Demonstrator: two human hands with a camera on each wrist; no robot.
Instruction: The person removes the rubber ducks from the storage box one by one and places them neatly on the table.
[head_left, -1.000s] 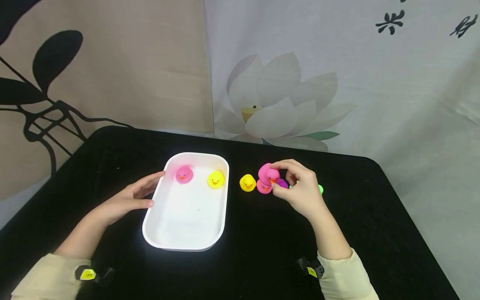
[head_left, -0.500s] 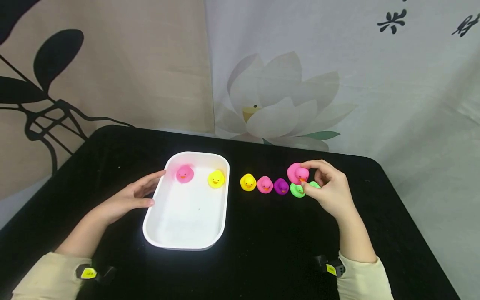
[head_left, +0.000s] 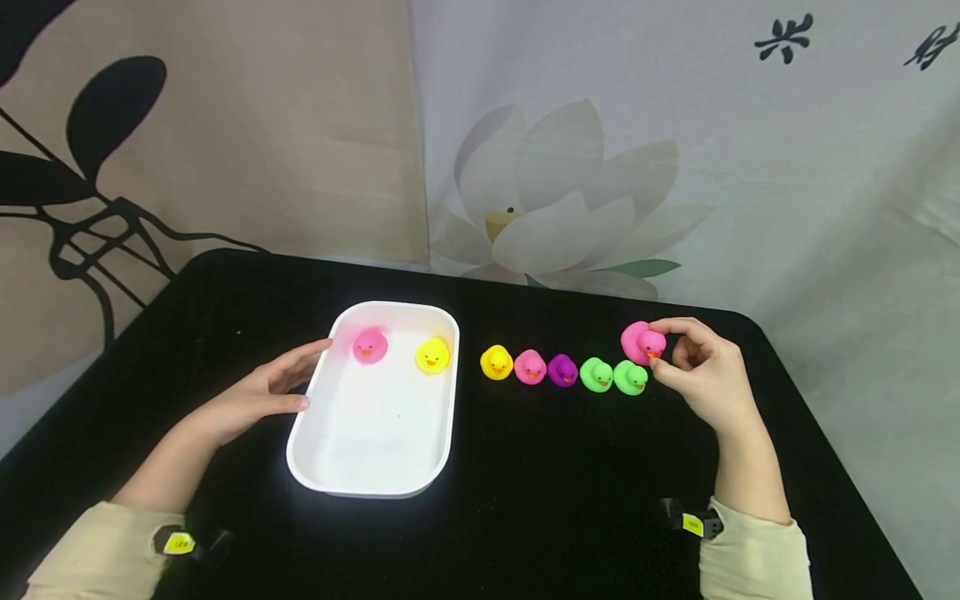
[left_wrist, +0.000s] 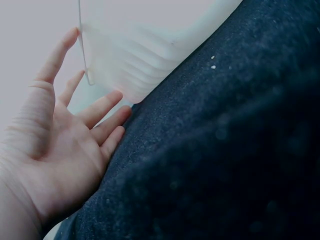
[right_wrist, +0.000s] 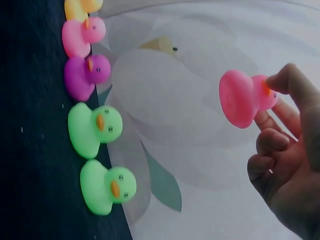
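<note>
My right hand point(head_left: 708, 371) pinches a pink rubber duck point(head_left: 642, 342) by its head between thumb and fingers. In the right wrist view this pink duck hangs in the air, its flat base showing. Below it on the table stands a row of rubber ducks: a yellow duck point(head_left: 497, 362), a pink one, a purple duck point(right_wrist: 82, 77) and two green ducks, the rightmost green duck point(right_wrist: 106, 187) being closest to my hand. With fairly straight fingers, my left hand point(head_left: 251, 396) touches the left side of a white tray point(head_left: 371, 442).
Inside the tray, toward its far end, sit a pink duck point(head_left: 370, 346) and a yellow duck point(head_left: 432, 356). A black cloth point(head_left: 540, 483) covers the table. Behind it hangs a printed fabric backdrop point(head_left: 570, 192).
The right hand has carried the pink duck rightward above the row, from over the other pink duck to past the green ones. The left hand and tray stay put.
</note>
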